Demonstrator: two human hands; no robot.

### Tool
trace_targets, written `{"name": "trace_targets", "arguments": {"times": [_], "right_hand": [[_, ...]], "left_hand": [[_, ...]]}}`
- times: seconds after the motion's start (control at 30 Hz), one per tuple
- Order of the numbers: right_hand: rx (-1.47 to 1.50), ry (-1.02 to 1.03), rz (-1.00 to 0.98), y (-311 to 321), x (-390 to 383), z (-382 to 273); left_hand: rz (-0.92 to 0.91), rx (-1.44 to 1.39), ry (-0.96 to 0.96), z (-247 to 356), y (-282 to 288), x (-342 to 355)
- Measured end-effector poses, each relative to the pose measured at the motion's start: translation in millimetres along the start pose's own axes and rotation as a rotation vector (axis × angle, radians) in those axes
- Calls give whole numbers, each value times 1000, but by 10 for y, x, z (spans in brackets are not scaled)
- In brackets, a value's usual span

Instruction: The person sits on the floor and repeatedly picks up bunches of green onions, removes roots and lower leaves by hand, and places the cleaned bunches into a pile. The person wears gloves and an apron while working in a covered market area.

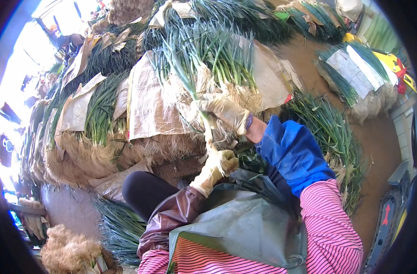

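Greenish apron point(245, 221) lies nearest, at six o'clock. Mid-view, leaning toward eleven, one spring onion point(190, 86) looks light, bendy, easily bruised, best held by its firm pale shank. Left hand point(216, 169) clenches its roots; right hand point(227, 112), toward one o'clock, grips the stalk.

- White glare point(19, 64) floods in along the left side, washing out whatever stands there.
- Bare brown floor point(383, 132) runs down the right, looking earthy from here.
- Greyer floor point(69, 208) shows at lower left.
- A greenish panel point(383, 34) stands at upper right.
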State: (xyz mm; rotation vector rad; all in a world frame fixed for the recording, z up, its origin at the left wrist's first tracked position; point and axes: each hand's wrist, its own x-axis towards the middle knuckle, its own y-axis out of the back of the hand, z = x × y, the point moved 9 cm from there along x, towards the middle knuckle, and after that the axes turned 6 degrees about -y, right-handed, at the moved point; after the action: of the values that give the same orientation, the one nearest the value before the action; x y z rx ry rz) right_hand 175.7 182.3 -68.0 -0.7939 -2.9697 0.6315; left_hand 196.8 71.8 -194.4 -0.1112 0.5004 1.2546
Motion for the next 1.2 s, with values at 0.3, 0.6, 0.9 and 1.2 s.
{"name": "trace_targets", "arguments": {"times": [0.3,0.6,0.9,1.2], "right_hand": [[-1063,300,352,132,-9,-282],[-1515,107,837,655,38,-885],[-1253,146,683,1139,338,-497],[-1086,-279,-139,-302,-238,53]], "left_hand": [[137,-1194,-550,616,647,-70],[193,-1130,-340,383,625,-86],[295,-1019,-448,574,876,-197],[328,-1185,-386,472,835,-68]]}}
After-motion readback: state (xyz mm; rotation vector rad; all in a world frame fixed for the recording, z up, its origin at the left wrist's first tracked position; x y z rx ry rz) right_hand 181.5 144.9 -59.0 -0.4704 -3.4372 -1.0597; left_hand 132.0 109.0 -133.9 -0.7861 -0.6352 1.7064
